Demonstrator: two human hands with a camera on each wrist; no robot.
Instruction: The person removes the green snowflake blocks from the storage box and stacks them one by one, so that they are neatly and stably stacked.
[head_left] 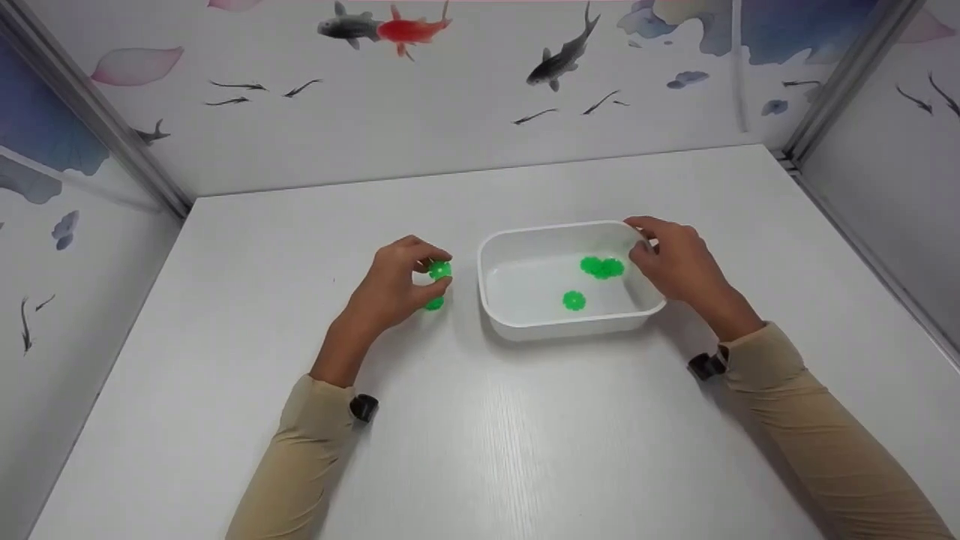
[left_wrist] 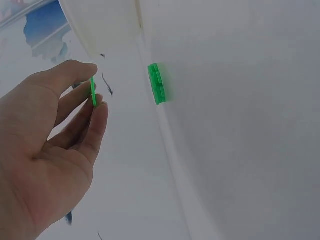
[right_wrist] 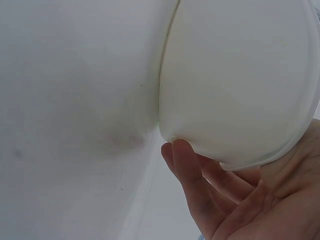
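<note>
White table; back wall bearing painted red fish; metal post right.

No writing to read here
From where I stand, I can make out no word, number, label or brand.

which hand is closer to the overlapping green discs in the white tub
Right. The right hand holds the right end of the white tub, just beside the overlapping green discs; the left hand is outside the tub, past its left end, pinching another green disc.
</note>
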